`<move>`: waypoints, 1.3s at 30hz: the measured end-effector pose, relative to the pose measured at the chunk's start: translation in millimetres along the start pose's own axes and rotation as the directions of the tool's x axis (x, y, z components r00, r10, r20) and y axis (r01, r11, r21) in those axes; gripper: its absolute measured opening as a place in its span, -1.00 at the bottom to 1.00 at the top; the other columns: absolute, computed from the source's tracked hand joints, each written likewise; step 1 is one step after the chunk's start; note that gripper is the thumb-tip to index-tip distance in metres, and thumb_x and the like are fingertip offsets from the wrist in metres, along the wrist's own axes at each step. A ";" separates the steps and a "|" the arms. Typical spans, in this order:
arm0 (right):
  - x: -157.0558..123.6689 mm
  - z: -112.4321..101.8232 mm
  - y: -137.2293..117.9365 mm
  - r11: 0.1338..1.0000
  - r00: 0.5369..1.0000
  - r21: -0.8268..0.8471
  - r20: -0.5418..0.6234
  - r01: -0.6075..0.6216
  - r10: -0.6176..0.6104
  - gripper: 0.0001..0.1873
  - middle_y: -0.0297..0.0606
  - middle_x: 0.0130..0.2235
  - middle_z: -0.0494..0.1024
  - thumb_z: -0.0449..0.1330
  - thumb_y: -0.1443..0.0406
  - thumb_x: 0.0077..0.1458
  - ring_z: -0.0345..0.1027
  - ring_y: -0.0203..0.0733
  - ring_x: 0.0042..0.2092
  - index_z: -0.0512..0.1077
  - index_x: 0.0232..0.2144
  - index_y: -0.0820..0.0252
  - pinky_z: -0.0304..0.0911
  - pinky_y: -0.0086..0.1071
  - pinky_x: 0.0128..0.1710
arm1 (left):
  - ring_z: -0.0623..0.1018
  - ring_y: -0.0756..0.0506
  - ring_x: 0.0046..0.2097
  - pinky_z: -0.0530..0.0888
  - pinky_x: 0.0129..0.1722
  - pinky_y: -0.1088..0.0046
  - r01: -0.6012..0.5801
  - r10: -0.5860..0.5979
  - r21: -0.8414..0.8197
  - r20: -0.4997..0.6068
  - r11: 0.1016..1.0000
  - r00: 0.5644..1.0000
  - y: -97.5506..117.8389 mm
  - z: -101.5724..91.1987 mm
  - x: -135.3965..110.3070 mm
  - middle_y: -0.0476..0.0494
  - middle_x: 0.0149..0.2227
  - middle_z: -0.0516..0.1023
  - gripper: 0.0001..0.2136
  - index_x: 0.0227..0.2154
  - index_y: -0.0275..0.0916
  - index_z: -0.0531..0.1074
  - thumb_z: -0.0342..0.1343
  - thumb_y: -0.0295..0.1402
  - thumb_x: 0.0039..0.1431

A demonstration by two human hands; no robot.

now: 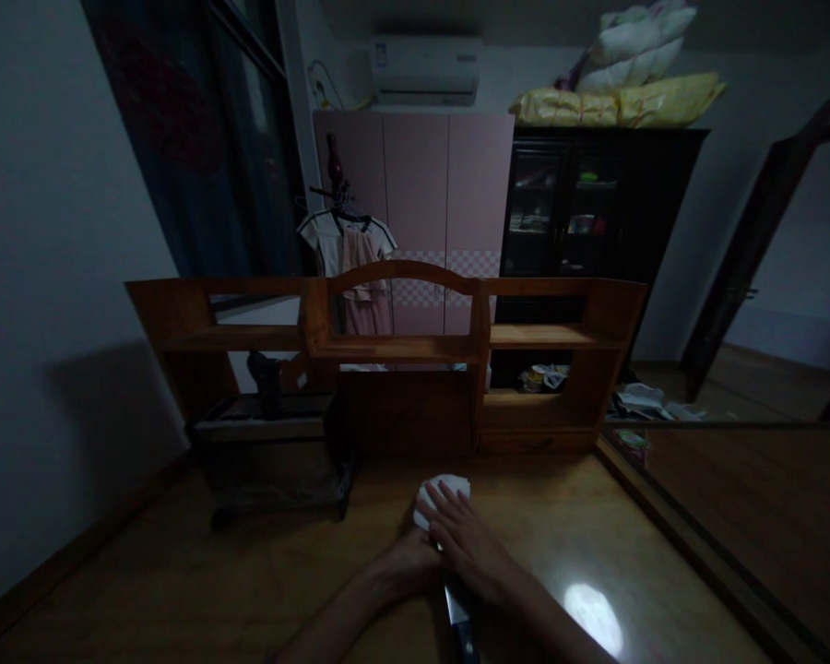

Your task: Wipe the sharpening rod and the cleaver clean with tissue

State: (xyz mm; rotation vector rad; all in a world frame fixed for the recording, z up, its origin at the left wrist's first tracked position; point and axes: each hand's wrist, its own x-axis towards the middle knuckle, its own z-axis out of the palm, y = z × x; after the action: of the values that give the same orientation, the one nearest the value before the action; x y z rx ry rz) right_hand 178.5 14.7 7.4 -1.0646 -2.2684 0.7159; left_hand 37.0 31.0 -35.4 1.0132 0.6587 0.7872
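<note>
My right hand (465,542) lies flat with its fingers stretched over a crumpled white tissue or cloth (456,483); which of the two I cannot tell. Close beside it, partly beneath, is my left hand (409,559), its fingers hidden. A knife (456,610) with a shiny blade and black handle points away from me. The handle is nearest to me at the bottom edge, while the blade's far end runs in under my hands. No hand is on the visible handle. All this is low over the wooden tabletop (380,493).
A dark, boxy rack (269,452) stands on the table at left. Along the back runs a wooden shelf unit (394,349). The table has a raised right edge (678,544), and light glares near my right forearm. Pink wardrobe doors (415,184) are behind.
</note>
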 end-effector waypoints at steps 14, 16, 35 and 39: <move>-7.8 -7.4 1.5 0.944 0.998 -0.326 -0.007 0.052 -0.058 -0.48 -0.37 0.34 -0.14 -0.23 0.21 0.34 -0.32 -0.16 0.35 -0.21 0.30 0.02 -0.20 -0.09 0.31 | 0.49 -0.19 -0.09 0.32 -0.01 0.29 0.110 -0.098 -0.089 0.129 0.990 0.987 -0.7 -14.0 5.0 -0.21 -0.25 0.54 -0.62 -0.31 -0.38 0.52 0.22 -0.68 -0.32; -9.1 -7.3 4.2 0.939 0.998 -0.339 -0.011 0.055 -0.062 -0.47 -0.38 0.34 -0.13 -0.23 0.22 0.34 -0.30 -0.17 0.34 -0.20 0.30 0.03 -0.17 -0.12 0.31 | 0.50 -0.17 -0.13 0.33 -0.03 0.30 0.122 -0.111 -0.080 0.132 0.989 0.985 -0.2 -14.8 5.3 -0.19 -0.28 0.54 -0.64 -0.33 -0.38 0.52 0.24 -0.67 -0.33; -12.9 -10.9 37.8 0.928 0.985 -0.373 -0.164 -0.015 -0.050 -0.48 -0.26 0.32 -0.06 -0.19 0.26 0.32 -0.23 -0.13 0.33 -0.11 0.29 0.12 -0.07 -0.09 0.29 | 0.52 -0.16 -0.17 0.32 -0.01 0.26 0.131 -0.113 -0.094 0.183 0.987 0.977 5.1 -13.5 -0.5 -0.23 -0.23 0.54 -0.64 -0.22 -0.37 0.51 0.35 -0.53 -0.19; -13.2 -9.4 42.0 0.947 0.980 -0.319 -0.198 -0.037 -0.028 -0.48 -0.22 0.32 -0.04 -0.19 0.24 0.32 -0.21 -0.12 0.33 -0.09 0.29 0.14 -0.05 -0.08 0.28 | 0.52 -0.17 -0.17 0.33 -0.03 0.27 0.127 -0.116 -0.061 0.159 0.990 0.981 4.7 -13.2 -1.5 -0.24 -0.23 0.54 -0.61 -0.21 -0.37 0.51 0.37 -0.48 -0.21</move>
State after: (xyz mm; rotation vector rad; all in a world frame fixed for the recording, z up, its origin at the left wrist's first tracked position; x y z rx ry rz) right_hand 213.8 29.5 -16.3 -1.2296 -2.2519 0.2265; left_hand 24.6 37.6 -36.0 0.9499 0.5496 0.6143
